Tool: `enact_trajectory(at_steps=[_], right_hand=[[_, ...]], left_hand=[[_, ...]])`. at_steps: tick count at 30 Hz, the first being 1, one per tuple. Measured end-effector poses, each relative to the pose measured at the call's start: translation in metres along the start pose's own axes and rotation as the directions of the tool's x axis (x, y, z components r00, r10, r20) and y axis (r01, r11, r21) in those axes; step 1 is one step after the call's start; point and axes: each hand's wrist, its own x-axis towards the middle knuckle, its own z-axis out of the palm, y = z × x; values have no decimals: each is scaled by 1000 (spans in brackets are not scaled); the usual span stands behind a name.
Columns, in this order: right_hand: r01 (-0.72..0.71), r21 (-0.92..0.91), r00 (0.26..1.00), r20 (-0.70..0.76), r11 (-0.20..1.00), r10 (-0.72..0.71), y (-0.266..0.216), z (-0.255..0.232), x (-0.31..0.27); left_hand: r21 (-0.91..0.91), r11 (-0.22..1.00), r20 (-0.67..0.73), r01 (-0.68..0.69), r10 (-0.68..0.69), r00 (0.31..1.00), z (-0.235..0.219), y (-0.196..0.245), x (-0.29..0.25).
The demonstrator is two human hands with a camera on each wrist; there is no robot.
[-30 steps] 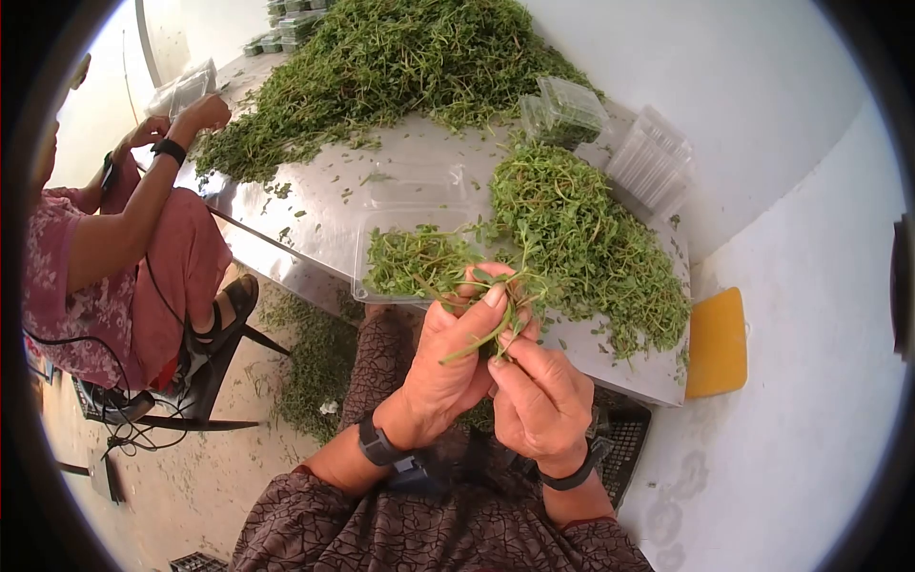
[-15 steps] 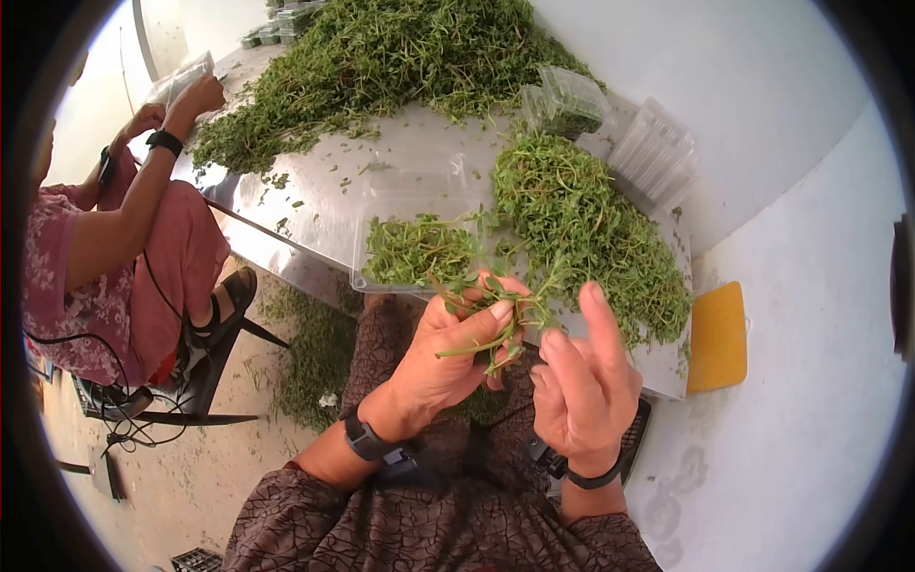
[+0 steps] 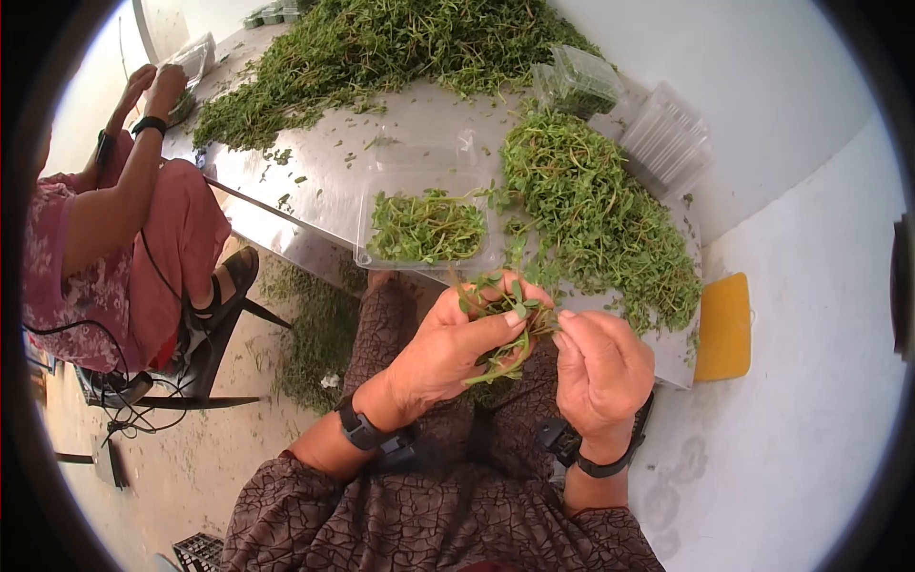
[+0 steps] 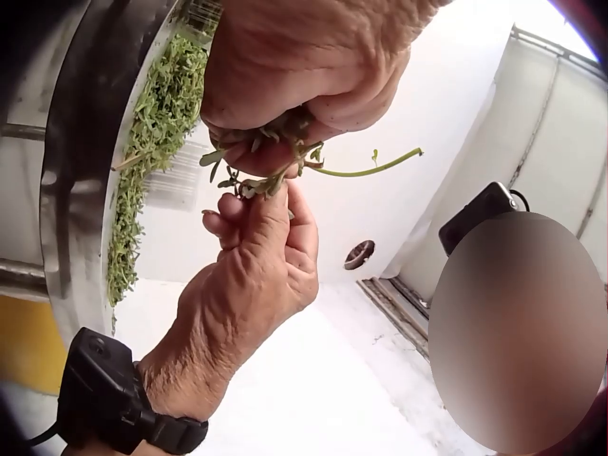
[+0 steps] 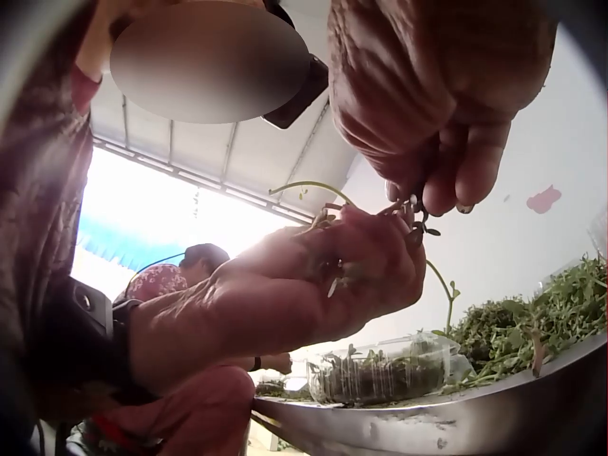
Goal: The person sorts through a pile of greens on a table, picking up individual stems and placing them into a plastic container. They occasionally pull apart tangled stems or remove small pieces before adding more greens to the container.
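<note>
My left hand [image 3: 443, 348] holds a small bunch of leafy green stems [image 3: 498, 303] over my lap, its thumb pressed across them. A thicker stem sticks out below the thumb. At the bunch's right side, the thumb and fingertips of my right hand [image 3: 602, 367] pinch a sprig; in the left wrist view the right hand [image 4: 249, 271] meets the leaves from below. Just beyond the hands, an open clear plastic box [image 3: 361, 250] with cut greens in it stands at the table's near edge. Right of the box lies a heap of greens [image 3: 596, 205].
A much larger pile of greens [image 3: 410, 52] covers the back of the metal table [image 3: 324, 191]. Stacked clear boxes [image 3: 667, 143] and a filled box [image 3: 579, 84] stand at the right. A yellow board [image 3: 724, 329] leans by the wall. Another person [image 3: 105, 229] sits at the left.
My right hand drew off the bunch to the right with its index finger raised, then came back and pinches at it again. The left hand kept its hold throughout.
</note>
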Motion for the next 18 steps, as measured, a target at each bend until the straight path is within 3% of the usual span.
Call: enact_trajectory(at_steps=[8, 10, 12, 14, 18], right_hand=[[-17, -41, 999, -35, 999, 16, -1, -3, -3], [-18, -51, 998, -56, 999, 16, 0, -2, -5], [-68, -79, 995, -82, 995, 61, 0, -3, -7], [-81, -83, 994, -85, 993, 74, 0, -4, -7], [-88, -76, 995, -55, 993, 84, 1, -4, -9]], left_hand=[[103, 995, 45, -7, 2, 999, -7, -2, -4], [260, 964, 78, 64, -87, 993, -5, 4, -6], [267, 962, 62, 51, -70, 996, -5, 3, -7], [412, 907, 55, 92, -126, 991, -11, -1, -7], [413, 908, 31, 78, -99, 995, -9, -1, -9]])
